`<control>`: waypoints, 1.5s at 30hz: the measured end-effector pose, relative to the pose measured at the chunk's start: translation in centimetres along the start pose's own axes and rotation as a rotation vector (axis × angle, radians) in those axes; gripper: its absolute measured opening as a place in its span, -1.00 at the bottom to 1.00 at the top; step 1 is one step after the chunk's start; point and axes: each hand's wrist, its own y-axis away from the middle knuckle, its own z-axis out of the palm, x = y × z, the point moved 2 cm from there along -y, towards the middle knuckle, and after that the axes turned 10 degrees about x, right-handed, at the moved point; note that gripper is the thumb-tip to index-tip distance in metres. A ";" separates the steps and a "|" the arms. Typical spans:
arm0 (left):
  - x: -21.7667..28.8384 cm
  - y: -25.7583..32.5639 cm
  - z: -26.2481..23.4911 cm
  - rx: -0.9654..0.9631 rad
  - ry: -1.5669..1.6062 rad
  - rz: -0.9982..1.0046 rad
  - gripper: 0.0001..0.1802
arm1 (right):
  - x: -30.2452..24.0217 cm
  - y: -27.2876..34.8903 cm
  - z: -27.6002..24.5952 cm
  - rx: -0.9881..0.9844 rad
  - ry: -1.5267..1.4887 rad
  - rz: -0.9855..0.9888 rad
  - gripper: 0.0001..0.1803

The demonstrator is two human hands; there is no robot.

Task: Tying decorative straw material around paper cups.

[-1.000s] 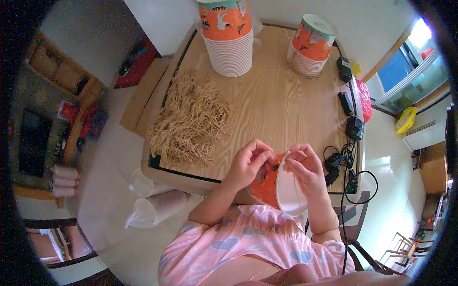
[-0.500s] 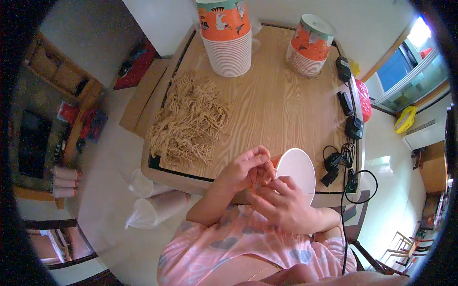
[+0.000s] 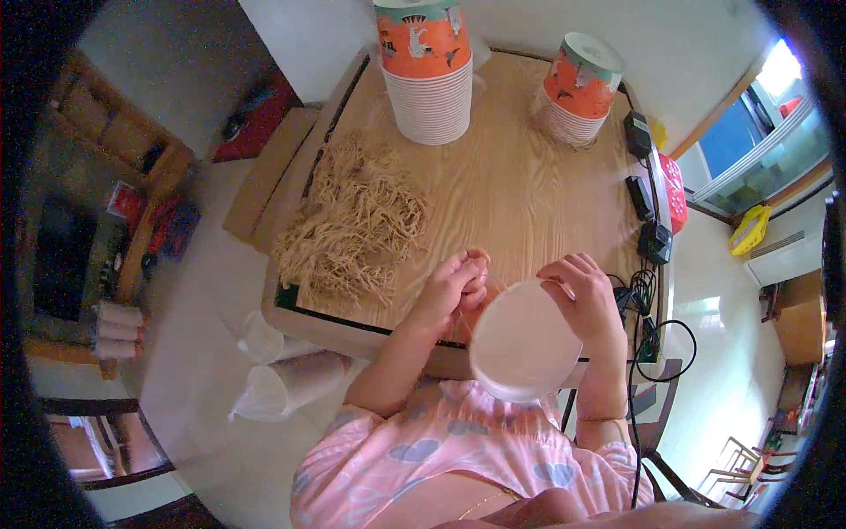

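Observation:
A paper bucket, white inside with an orange outside, tilts its mouth toward me just past the near table edge. The fingers of my right hand pinch its rim on the right side. On its left, my left hand is closed, and a thin cord seems to run from it down beside the bucket. Most of that cord is blurred or hidden by the fingers. A loose heap of tan cords lies on the left part of the table.
On the wooden table, a tall stack of orange-and-white paper buckets stands at the back, with a shorter stack to its right. Black adapters and cables line the right edge. Bagged cup stacks lie on the floor at left.
My right hand has moved up and right, from beside the left hand to the bucket's rim. The bucket has shifted left and down, its mouth now facing me more fully.

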 end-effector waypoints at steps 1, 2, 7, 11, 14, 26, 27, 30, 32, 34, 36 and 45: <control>-0.1 -0.2 -0.2 0.002 0.002 0.003 -0.85 | -0.3 0.0 -0.6 0.018 -0.053 0.009 -0.87; 0.0 -0.4 -0.1 0.020 -0.062 -0.006 -0.86 | -0.5 0.1 -0.9 0.038 -0.105 0.023 -0.91; -1.5 -0.1 0.4 -0.003 -0.243 -0.033 -0.79 | 0.4 0.6 -0.2 -0.024 -0.121 -0.023 -0.92; -0.9 1.2 0.9 -0.067 -0.230 -0.073 -0.72 | 0.2 1.8 -0.4 -0.125 -0.213 0.063 -0.91; 0.2 3.3 2.0 -0.123 -0.667 0.288 -0.67 | 0.2 2.6 -0.7 -0.064 -0.253 0.126 -0.89; 0.8 7.5 3.9 -0.101 -1.294 0.944 -0.82 | 2.5 1.8 0.4 -0.223 -0.719 0.117 -0.77; 0.9 7.6 4.0 -0.104 -1.298 0.946 -0.82 | 2.2 1.7 0.9 -0.271 -0.810 0.132 -0.72; 1.2 7.9 4.3 -0.113 -1.308 0.952 -0.81 | 0.9 0.5 1.3 -0.315 -0.865 0.053 -0.71; 1.2 7.9 4.3 -0.112 -1.321 0.969 -0.79 | 0.7 0.2 1.5 -0.350 -0.892 0.020 -0.74; 1.2 7.8 4.4 -0.103 -1.307 0.969 -0.79 | 0.5 -0.1 1.6 -0.388 -0.917 -0.013 -0.76; 1.0 7.8 4.2 -0.088 -1.294 0.967 -0.79 | 0.3 -0.2 1.8 -0.452 -0.889 -0.053 -0.85; 1.7 6.6 3.8 0.040 -1.121 0.815 -0.85 | 1.0 0.1 3.9 -0.326 -1.022 0.401 -0.87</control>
